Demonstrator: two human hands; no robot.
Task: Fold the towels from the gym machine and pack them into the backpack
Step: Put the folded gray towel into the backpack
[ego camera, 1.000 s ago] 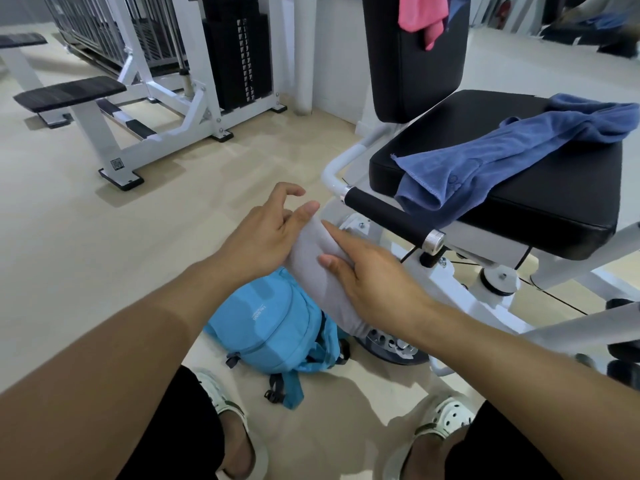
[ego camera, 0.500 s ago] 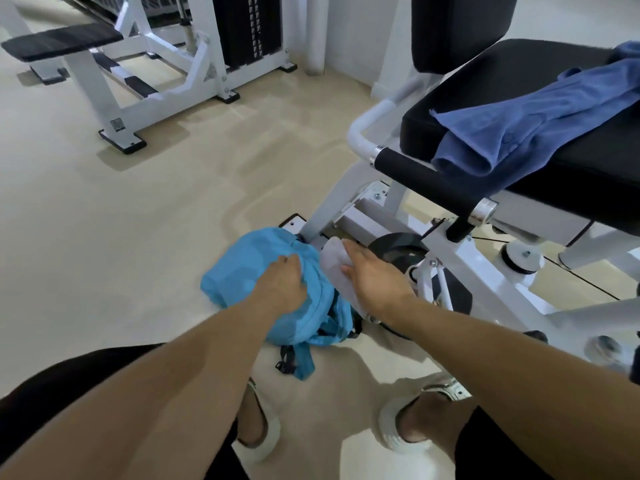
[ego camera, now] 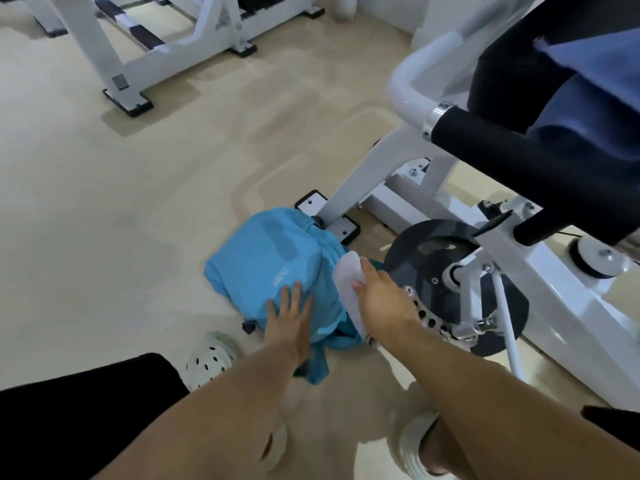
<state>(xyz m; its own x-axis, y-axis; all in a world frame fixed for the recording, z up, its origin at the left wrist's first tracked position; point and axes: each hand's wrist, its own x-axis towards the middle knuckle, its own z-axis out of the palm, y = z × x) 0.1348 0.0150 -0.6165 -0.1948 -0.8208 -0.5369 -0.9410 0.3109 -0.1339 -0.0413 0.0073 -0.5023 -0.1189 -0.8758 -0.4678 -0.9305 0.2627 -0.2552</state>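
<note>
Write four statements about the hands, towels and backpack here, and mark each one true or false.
1. The right hand grips a folded white towel. True.
2. The left hand holds a towel. False: it lies flat on the blue backpack.
3. The backpack hangs from the machine. False: it lies on the floor.
4. A blue towel lies on the machine's seat. True.
</note>
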